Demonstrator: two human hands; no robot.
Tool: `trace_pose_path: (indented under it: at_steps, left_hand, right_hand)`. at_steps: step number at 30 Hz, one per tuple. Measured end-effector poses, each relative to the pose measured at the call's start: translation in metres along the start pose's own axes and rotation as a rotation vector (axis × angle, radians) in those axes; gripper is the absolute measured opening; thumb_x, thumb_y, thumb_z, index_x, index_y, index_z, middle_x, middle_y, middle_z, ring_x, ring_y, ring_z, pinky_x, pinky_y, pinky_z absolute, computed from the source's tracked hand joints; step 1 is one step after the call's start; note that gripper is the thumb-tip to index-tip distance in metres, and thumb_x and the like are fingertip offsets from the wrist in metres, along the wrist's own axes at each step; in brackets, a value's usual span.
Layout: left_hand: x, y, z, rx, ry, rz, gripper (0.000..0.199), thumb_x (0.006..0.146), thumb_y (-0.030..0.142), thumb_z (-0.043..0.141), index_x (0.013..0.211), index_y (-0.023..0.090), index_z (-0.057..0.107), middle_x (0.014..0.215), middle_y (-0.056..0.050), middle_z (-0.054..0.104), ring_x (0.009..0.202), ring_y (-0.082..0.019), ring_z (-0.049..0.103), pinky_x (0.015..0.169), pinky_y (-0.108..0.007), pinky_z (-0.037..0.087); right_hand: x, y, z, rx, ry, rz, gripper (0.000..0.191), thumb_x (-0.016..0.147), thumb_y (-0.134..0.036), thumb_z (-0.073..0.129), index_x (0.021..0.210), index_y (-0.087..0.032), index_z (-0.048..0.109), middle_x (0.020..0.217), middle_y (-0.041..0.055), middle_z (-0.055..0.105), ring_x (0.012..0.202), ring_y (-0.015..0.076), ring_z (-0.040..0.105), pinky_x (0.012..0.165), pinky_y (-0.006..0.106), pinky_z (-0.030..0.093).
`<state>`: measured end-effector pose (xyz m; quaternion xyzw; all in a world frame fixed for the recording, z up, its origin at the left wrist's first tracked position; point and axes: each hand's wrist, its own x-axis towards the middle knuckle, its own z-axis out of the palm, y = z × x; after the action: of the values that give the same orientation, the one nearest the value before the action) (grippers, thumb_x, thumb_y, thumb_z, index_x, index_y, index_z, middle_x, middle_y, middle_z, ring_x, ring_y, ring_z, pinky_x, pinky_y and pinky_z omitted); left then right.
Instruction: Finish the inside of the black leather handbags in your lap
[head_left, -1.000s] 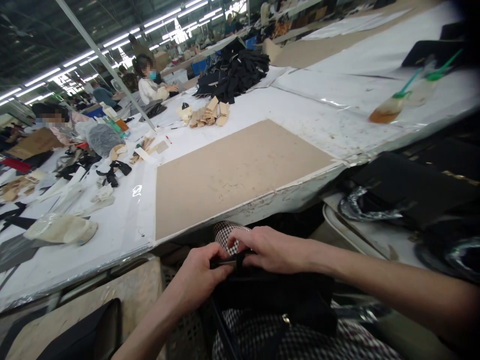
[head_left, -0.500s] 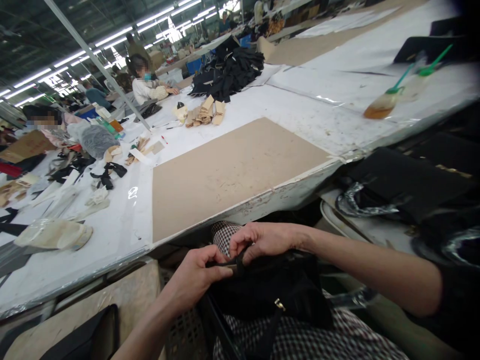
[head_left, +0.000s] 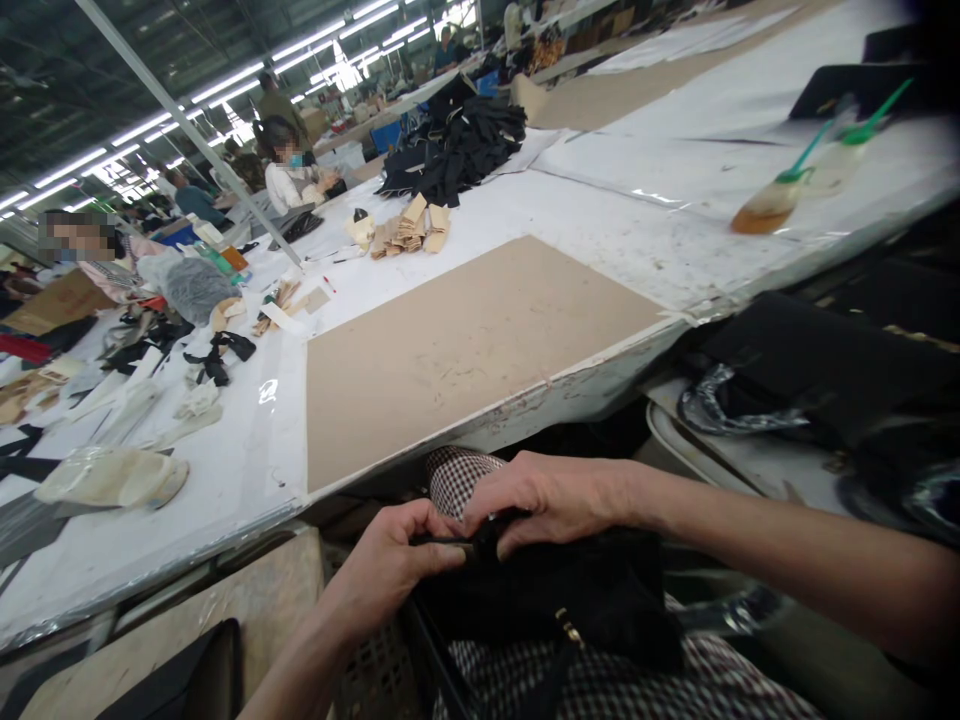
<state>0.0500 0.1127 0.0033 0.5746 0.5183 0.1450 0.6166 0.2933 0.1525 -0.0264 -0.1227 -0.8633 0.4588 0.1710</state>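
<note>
A black bag with a small gold-coloured metal fitting rests on my lap, over checkered cloth. My left hand pinches the bag's upper edge between thumb and fingers. Close beside it, my right hand grips the same edge, its fingertips curled over the rim and its thumb on the near side. A narrow strip of the edge shows between the two hands. The fingertips partly hide what they press on.
Ahead is a white-covered table with a brown board. Glue bottles stand at the right, above more black bags. A wooden stool is at lower left. Black pieces are heaped farther back, near other people.
My right hand and forearm have shifted slightly, the wrist sitting a little lower. The bag has moved slightly right and down. Both hands keep hold of its edge.
</note>
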Motion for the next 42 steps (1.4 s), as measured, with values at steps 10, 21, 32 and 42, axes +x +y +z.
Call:
trace_pose_path:
  at_steps: [10, 21, 32, 42]
  left_hand:
    - [-0.005, -0.001, 0.004, -0.059, 0.001, 0.005, 0.013, 0.074, 0.018, 0.073, 0.073, 0.014, 0.061, 0.098, -0.006, 0.073, 0.092, -0.020, 0.062, 0.081, -0.029, 0.044]
    - [-0.009, 0.000, 0.009, 0.102, 0.069, -0.051, 0.017, 0.077, 0.029, 0.070, 0.077, 0.015, 0.062, 0.075, 0.001, 0.060, 0.072, -0.014, 0.051, 0.066, -0.023, 0.037]
    - [-0.006, 0.008, 0.008, 0.455, 0.080, 0.044, 0.018, 0.080, 0.029, 0.064, 0.072, 0.018, 0.052, 0.064, 0.006, 0.049, 0.062, -0.011, 0.041, 0.054, -0.022, 0.028]
    - [-0.001, 0.017, 0.008, 0.513, -0.045, 0.117, 0.014, 0.078, 0.024, 0.068, 0.079, 0.020, 0.055, 0.068, 0.007, 0.047, 0.063, -0.010, 0.038, 0.055, -0.023, 0.026]
  right_hand:
    - [-0.009, -0.008, 0.005, -0.215, -0.021, -0.064, 0.036, 0.090, -0.022, 0.061, 0.126, -0.017, 0.061, 0.103, 0.0085, 0.071, 0.091, 0.0188, 0.066, 0.077, 0.026, 0.046]
    - [0.001, -0.022, 0.007, -0.224, -0.002, 0.099, 0.025, 0.084, -0.015, 0.065, 0.109, -0.019, 0.065, 0.083, 0.0002, 0.068, 0.068, 0.0133, 0.059, 0.061, 0.022, 0.039]
    - [-0.002, -0.018, 0.014, -0.070, 0.066, 0.154, 0.016, 0.078, -0.006, 0.065, 0.088, -0.019, 0.064, 0.077, -0.0046, 0.061, 0.068, 0.0098, 0.054, 0.063, 0.019, 0.038]
    - [0.004, -0.014, 0.017, 0.105, 0.241, 0.345, 0.014, 0.078, -0.012, 0.065, 0.089, -0.018, 0.060, 0.078, -0.0035, 0.061, 0.070, 0.0119, 0.055, 0.061, 0.021, 0.039]
